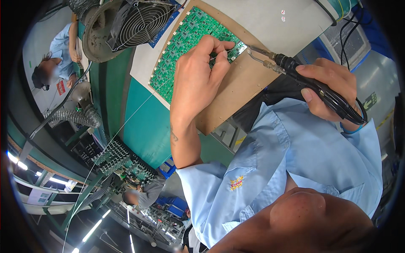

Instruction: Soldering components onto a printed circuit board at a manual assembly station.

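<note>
My left hand [196, 76] is over a green circuit board [185, 36], thumb and forefinger pinched on a thin silvery solder wire [145, 102]. The wire runs to the hand from the lower left; its end at the fingertips is hard to make out. In my right hand [333, 86] is a black-handled soldering iron [291, 65] with two slim metal prongs. The prongs point left, close to the board's right end and the left fingertips. Small parts fill the board, which lies on a brown backing sheet [236, 80]. My left hand covers part of the board.
A caged fan [141, 25] and a metal duct funnel [99, 36] stand at the back left. The white worktop [261, 17] extends behind the board, with a green conveyor strip [107, 84] to the left. Dark cables hang at the upper right. Other people work farther left and below.
</note>
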